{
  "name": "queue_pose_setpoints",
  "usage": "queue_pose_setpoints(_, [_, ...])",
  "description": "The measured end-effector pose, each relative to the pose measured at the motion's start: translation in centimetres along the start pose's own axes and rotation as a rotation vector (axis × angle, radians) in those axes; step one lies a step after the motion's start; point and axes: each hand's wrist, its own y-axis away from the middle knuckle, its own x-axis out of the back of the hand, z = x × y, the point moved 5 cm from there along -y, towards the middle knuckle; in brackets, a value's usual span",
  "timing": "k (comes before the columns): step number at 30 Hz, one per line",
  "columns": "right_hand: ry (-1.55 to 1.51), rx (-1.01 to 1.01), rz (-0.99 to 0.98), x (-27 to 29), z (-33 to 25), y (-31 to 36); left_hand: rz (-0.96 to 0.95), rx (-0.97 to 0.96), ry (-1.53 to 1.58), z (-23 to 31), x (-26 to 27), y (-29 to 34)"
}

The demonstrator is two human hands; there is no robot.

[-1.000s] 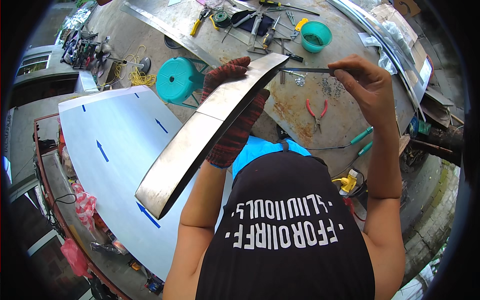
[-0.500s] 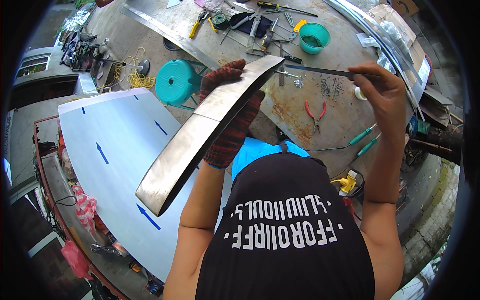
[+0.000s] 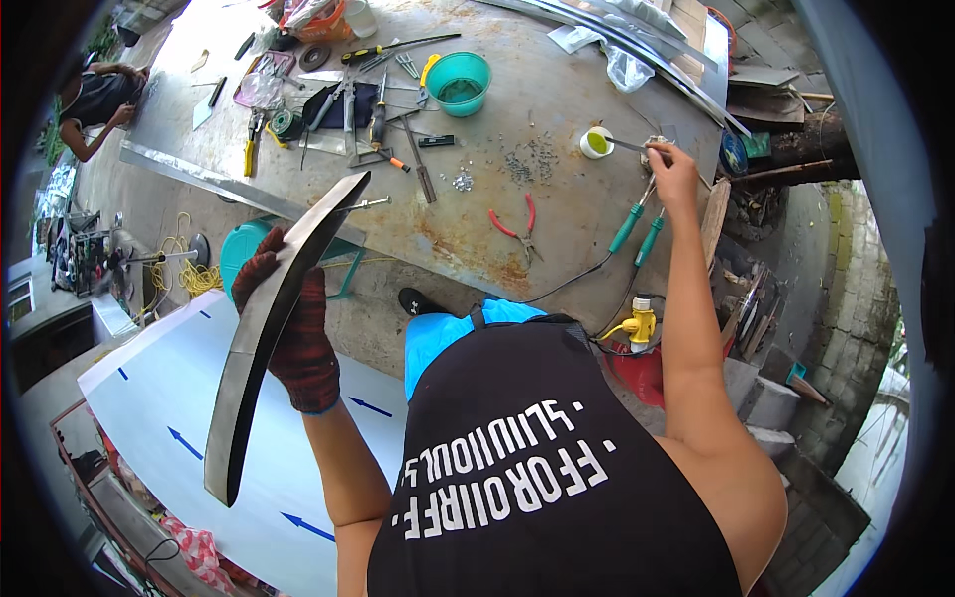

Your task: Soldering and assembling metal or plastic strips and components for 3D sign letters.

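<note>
Where metal band (image 3: pixel 247 333) is gripped: left hand (image 3: pixel 298 343), gloved, perhaps against sharp edges.
Thin strip (image 3: pixel 629 146): pinched by right hand (image 3: pixel 676 179), tip at white cup (image 3: pixel 589 150).

Bright daylight, table (image 3: pixel 179 82) glare (upper left), bent edges

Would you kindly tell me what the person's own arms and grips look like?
The left grip wears a red-and-black knitted glove with blue cuff edging; the right grip is ungloved. The left arm and right arm are sleeveless; the black top bears white lettering.
</note>
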Motion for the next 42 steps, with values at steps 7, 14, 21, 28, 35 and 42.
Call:
queue_pose_setpoints(7, [0.145,0.014,-0.051,-5.6,3.7,-0.7,0.042,0.025,-0.102,1.7,-0.8,-0.2])
queue_pose_setpoints(14, [0.2,-0.063,-0.112,-6.9,5.1,-0.9,0.052,0.079,-0.019,1.7,-0.7,0.0])
queue_pose_setpoints(21, [0.019,-0.061,-0.108,-3.3,1.6,-1.8,0.013,0.011,-0.01,-0.1,-0.2,-0.3])
queue_pose_setpoints(28, [-0.491,-0.021,-0.301,2.8,-14.7,2.2,-0.067,0.07,0.066,0.9,-3.2,-1.1])
queue_pose_setpoints(35, [-0.713,0.343,-0.548,1.6,-28.8,6.4,-0.012,0.119,0.114,3.6,-5.5,-1.9])
queue_pose_setpoints(42, [-0.596,0.515,-0.688,-1.1,-32.9,7.8,-0.018,0.192,0.265,4.7,-4.8,-1.3])
